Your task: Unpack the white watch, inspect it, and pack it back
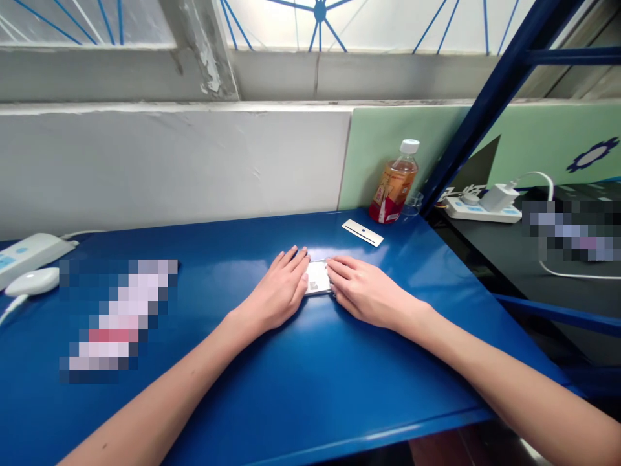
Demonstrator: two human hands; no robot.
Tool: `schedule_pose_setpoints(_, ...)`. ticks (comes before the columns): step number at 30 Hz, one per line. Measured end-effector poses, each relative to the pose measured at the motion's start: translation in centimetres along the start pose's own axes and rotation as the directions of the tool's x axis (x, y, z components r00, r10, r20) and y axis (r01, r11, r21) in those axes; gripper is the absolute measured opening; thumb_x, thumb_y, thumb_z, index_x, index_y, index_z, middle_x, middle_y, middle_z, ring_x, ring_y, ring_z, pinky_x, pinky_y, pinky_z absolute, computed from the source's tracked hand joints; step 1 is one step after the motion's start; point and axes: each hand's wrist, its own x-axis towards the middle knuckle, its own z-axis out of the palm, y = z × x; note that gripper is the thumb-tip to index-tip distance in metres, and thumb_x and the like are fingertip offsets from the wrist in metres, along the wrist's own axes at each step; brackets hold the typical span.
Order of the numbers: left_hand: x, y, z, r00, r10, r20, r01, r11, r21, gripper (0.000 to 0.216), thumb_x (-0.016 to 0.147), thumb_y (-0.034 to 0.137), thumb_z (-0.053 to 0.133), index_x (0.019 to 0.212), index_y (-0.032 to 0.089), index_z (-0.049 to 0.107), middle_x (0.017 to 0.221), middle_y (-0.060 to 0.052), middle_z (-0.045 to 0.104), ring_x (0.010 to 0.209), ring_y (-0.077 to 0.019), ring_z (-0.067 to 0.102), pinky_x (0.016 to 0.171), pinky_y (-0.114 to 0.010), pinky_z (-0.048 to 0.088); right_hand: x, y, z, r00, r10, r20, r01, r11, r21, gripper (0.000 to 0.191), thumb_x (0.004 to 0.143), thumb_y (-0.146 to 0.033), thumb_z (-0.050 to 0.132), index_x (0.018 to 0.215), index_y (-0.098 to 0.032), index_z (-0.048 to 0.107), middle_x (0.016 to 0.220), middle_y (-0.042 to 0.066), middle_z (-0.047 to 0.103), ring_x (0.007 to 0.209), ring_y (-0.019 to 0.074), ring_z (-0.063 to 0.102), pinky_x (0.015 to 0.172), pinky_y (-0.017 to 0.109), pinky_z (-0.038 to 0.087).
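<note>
A small flat white packet [318, 278] with a shiny clear edge and a grey printed square lies on the blue desk between my hands. My left hand [281, 288] rests flat over its left edge, fingers stretched forward and thumb along the side. At the right edge, the fingers of my right hand [359, 288] are bent and pressed together on the packet; their tips partly cover it. Behind my right hand lies a cream-coloured card [363, 232] with a dark line and a small dot.
A bottle of reddish drink [394, 184] stands by the blue post [485, 103] at the back. To the left are a blurred-out phone-like object [121, 317], a white charger [33, 281] and a power strip [32, 252]. Another power strip [480, 210] sits on the dark desk at right.
</note>
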Motion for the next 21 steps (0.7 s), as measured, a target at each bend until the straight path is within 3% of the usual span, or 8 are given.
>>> schedule_pose_setpoints(11, 0.1, -0.2, 0.3, 0.999, 0.008, -0.033, -0.009, 1.000, -0.018, 0.052, 0.103, 0.032, 0.022, 0.147, 0.013, 0.041, 0.156, -0.012, 0.036, 0.148, -0.0279, 0.024, 0.118, -0.051, 0.024, 0.6, 0.1, 0.6, 1.000, 0.002, -0.007, -0.002, 0.999, 0.037, 0.033, 0.099, -0.018, 0.041, 0.105, -0.005, 0.071, 0.123, 0.023, 0.066, 0.118, 0.0317, 0.062, 0.099, 0.047, 0.052)
schedule_pose_setpoints(17, 0.1, 0.0, 0.2, 1.000, -0.008, -0.012, 0.008, 1.000, -0.009, 0.054, 0.102, 0.032, 0.021, 0.148, 0.010, 0.040, 0.157, -0.013, 0.034, 0.148, -0.0277, 0.023, 0.119, -0.049, 0.022, 1.0, 1.0, 0.7, 0.998, -0.047, -0.035, 0.047, 0.999, 0.023, 0.031, 0.094, -0.011, 0.046, 0.081, -0.011, 0.073, 0.131, 0.016, 0.064, 0.112, 0.0278, 0.065, 0.099, 0.041, 0.053)
schedule_pose_setpoints(21, 0.1, 0.0, 0.3, 1.000, -0.002, -0.017, 0.002, 1.000, 0.024, 0.054, 0.102, 0.030, 0.021, 0.146, 0.008, 0.041, 0.157, -0.015, 0.034, 0.148, -0.0288, 0.024, 0.119, -0.051, 0.022, 1.2, 0.8, 0.6, 0.996, -0.089, -0.006, 0.089, 0.996, -0.006, 0.030, 0.091, -0.007, 0.045, 0.083, -0.009, 0.074, 0.134, 0.018, 0.062, 0.114, 0.0302, 0.064, 0.100, 0.044, 0.051)
